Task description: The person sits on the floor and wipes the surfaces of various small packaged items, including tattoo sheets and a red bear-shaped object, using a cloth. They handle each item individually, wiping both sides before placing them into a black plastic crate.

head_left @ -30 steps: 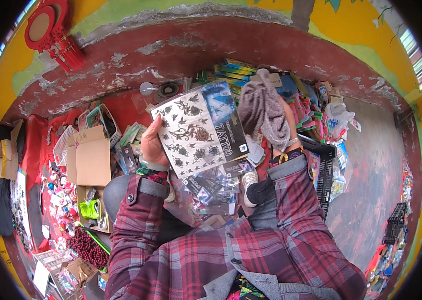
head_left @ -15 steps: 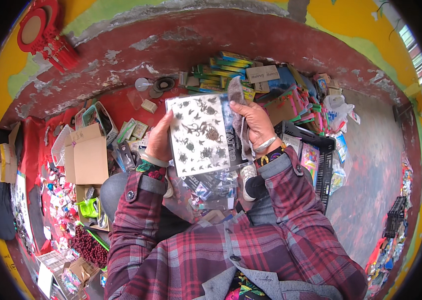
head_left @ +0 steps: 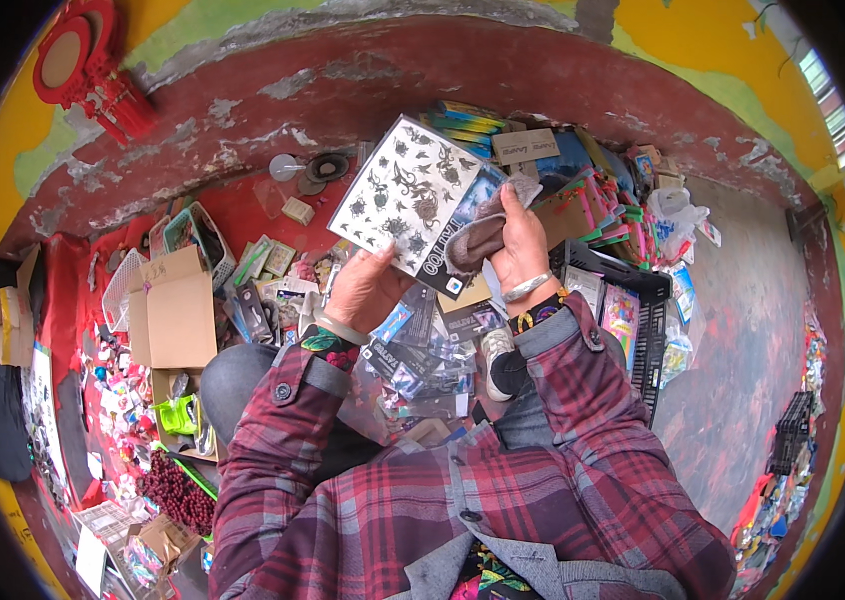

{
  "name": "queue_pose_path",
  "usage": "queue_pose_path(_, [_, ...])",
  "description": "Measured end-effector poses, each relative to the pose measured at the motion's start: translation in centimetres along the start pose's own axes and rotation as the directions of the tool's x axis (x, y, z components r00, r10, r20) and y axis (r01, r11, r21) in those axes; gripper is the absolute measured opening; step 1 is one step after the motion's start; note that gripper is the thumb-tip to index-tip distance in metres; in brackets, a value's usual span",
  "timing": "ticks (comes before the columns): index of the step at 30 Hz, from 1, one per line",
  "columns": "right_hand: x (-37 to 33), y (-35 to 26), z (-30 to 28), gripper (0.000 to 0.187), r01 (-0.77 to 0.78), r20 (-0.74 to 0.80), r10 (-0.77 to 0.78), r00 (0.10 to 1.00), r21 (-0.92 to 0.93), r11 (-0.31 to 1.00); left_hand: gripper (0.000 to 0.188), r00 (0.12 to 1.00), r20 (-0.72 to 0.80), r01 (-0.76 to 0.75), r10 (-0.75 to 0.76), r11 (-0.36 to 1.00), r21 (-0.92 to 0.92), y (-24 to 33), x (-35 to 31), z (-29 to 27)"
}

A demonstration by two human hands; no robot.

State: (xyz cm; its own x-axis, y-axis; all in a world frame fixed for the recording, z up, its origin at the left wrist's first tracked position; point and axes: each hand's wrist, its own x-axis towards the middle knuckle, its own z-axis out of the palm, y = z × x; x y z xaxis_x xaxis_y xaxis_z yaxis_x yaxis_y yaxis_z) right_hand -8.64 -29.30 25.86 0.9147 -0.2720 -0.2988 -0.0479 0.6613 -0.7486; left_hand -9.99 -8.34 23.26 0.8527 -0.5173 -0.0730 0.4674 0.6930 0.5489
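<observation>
My left hand grips a temporary tattoo sheet by its near edge, thumb on top. The sheet is white with small black designs and a dark printed strip along one side, and it lies tilted in the air ahead of me. A greyish-brown cloth is held in my right hand and lies over the dark strip at the sheet's right side. The right thumb presses on the cloth; the fingers behind are mostly hidden. Below the hands, several similar dark-edged packets lie in a pile between my feet.
An opened cardboard box and white plastic baskets stand at the left. A black crate with colourful packets is by my right knee. Stacked yellow-green boxes and a white plastic bag sit toward the red wall.
The tattoo sheet has turned from nearly upright to a slant, its far end higher. My left hand has shifted from its left side to its near edge. The cloth now lies flatter across it.
</observation>
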Motion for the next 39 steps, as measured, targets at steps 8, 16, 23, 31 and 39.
queue_pose_path(8, [2.1, -2.2, -1.3, 0.022, 0.164, -0.275, -0.136, 0.952, 0.082, 0.983, 0.040, 0.994, -0.036, -0.104, 0.104, 0.995, 0.003, 1.7, 0.4, -0.1])
queue_pose_path(16, [-3.7, -1.6, 3.1, 0.033, 0.596, 0.390, -0.452, 0.802, -0.488, 0.638, 0.043, 0.999, 0.024, -0.031, 0.029, 0.995, 0.094, 1.0, 0.4, 0.5])
queue_pose_path(23, [-3.6, 3.3, 3.8, 0.060, 0.864, 0.856, -0.228, 0.463, -0.494, -0.099, 0.043, 0.998, 0.044, 0.040, -0.047, 0.987, 0.156, -0.8, -0.6, 0.5])
queue_pose_path(31, [3.6, 1.4, -1.3, 0.042, 0.378, 0.214, -0.422, 0.881, -0.854, 0.357, 0.044, 0.973, 0.079, -0.222, 0.218, 0.974, 0.049, 5.1, -1.5, 1.3])
queue_pose_path(39, [-1.4, 4.2, 2.7, 0.026, 0.039, 0.513, 0.070, 0.855, -0.198, 0.979, 0.040, 0.994, -0.056, -0.088, 0.092, 0.994, 0.070, 2.7, 0.2, -1.6])
